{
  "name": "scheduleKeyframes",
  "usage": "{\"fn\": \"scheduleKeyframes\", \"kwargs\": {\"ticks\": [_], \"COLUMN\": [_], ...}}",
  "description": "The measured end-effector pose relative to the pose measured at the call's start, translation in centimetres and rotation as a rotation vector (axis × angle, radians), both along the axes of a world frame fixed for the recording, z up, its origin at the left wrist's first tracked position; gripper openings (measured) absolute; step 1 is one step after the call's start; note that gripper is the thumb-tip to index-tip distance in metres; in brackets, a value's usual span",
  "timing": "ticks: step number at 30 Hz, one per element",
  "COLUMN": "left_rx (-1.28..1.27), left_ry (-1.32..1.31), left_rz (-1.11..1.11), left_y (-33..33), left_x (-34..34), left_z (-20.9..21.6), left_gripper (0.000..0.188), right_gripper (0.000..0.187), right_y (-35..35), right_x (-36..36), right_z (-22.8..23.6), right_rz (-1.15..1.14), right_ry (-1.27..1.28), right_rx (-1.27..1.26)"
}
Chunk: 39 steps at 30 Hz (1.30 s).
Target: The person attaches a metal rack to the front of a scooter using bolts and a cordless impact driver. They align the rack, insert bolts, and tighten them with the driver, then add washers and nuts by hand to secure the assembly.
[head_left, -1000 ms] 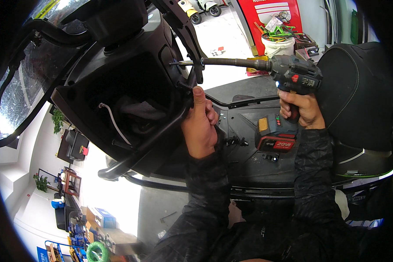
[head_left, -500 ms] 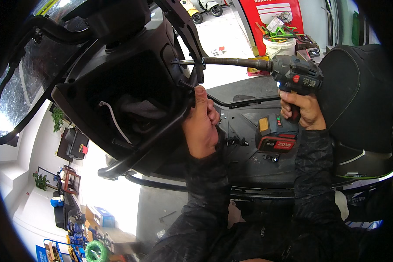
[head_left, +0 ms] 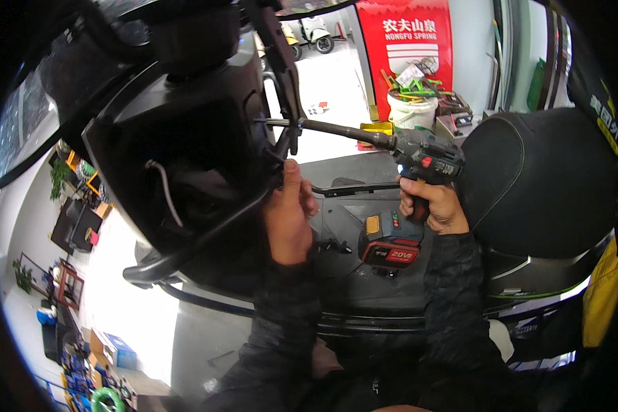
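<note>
My right hand [head_left: 438, 206] is wrapped round the grip of a cordless impact wrench [head_left: 427, 156], its work light lit and a battery pack [head_left: 391, 248] at its base. A long extension [head_left: 347, 130] points left from the wrench. Its thin tip passes a black upright bracket [head_left: 286, 69] and reaches the side of the scooter's dark front panel [head_left: 244, 103]; whether it sits on a fastener is too small to tell. My left hand [head_left: 288, 223], thumb up, closes round the black tubular bar [head_left: 206, 246] below the bracket. A white cable [head_left: 165, 192] hangs in the open front compartment.
Small black parts [head_left: 335, 246] lie on the scooter's footboard [head_left: 343, 278]. The padded seat [head_left: 539, 178] rises at the right. Beyond the scooter stand a white bucket [head_left: 412, 113] of tools and a red cabinet [head_left: 419, 34]. Boxes [head_left: 113, 350] sit at the lower left.
The whole view has shifted, so the scooter's footboard, the seat and both hands appear farther left and lower. Both hands keep their holds, and the extension still reaches the front panel.
</note>
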<state>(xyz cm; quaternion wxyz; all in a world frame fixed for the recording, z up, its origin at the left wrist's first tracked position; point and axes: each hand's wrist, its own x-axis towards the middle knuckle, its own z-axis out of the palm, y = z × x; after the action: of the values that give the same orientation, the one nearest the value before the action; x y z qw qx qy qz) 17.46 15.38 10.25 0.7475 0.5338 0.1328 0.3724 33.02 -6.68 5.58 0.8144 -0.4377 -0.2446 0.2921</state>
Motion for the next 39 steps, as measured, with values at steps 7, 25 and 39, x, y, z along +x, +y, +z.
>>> {"fn": "scheduleKeyframes", "kwargs": {"ticks": [7,25,39], "left_rx": [-0.086,0.107,0.331], "left_ry": [-0.046,-0.020,-0.024], "left_rz": [-0.127,-0.132,0.068], "left_y": [0.5,1.3,1.0], "left_x": [-1.5,-10.1,-8.6], "left_z": [-0.7,1.5,1.3], "left_gripper": [0.048,0.062,0.057], "right_gripper": [0.014,0.013,0.014], "right_y": [0.0,-1.9,-1.6], "right_x": [0.0,-0.5,-0.5], "right_z": [0.9,4.4,3.5], "right_rz": [-0.181,-0.188,-0.154], "right_ry": [-0.172,-0.149,-0.124], "right_rx": [-0.064,-0.180,-0.150]}}
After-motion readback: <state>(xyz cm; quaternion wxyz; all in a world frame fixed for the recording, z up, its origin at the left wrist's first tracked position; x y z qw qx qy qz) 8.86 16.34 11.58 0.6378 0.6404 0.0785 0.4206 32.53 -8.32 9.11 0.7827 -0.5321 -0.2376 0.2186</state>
